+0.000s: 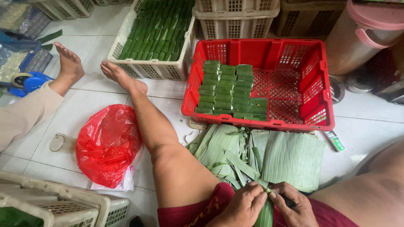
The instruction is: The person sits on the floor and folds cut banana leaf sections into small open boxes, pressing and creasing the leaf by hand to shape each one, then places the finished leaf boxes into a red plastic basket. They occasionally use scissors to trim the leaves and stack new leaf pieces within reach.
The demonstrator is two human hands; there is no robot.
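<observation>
From the head view, both hands work at six o'clock, close to the body. The left hand and right hand meet fingertip to fingertip, each grip narrow and pinched on one folded green leaf strip that hangs down between them.

Just above, at about five o'clock of centre, a loose pile of banana leaves lies on the tiled floor, too overlapped to count.

At one o'clock sits one red crate, its left half filled with leaf-wrapped parcels in three stacked columns.

At twelve o'clock one cream crate holds more parcels. At nine o'clock lies one red plastic bag.
</observation>
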